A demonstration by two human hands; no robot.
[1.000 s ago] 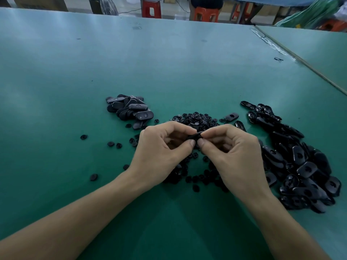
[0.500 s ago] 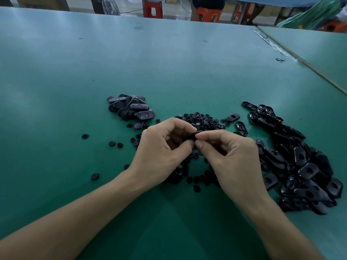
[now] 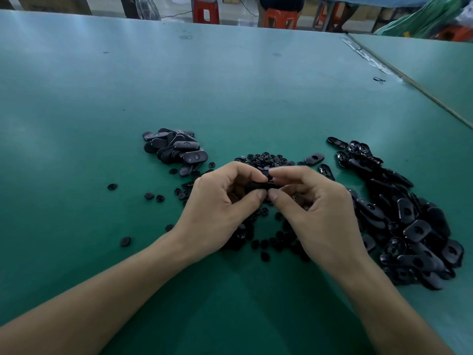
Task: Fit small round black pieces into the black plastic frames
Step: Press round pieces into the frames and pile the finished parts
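Black plastic, hard and matt, is all that shows of the frame [image 3: 257,187] held just above the green table [image 3: 230,85]. The left hand [image 3: 222,206] curls round its left end, thumb below and forefinger on top, and the right hand [image 3: 320,213] pinches the other end in the same way. Whether a round piece already sits in the frame I cannot tell, since the fingers cover it. Carried on fingertips alone, the frame looks light, stiff and probably smooth enough to slip, so the narrow ends seem the best places to grip, leaving the middle free for pressing. The loose round pieces [image 3: 266,160] lie scattered under and beyond the hands, tiny and easily fumbled, and are best taken by the rim. A heap of frames [image 3: 409,221] lies to the right, a smaller stack [image 3: 176,149] to the left.
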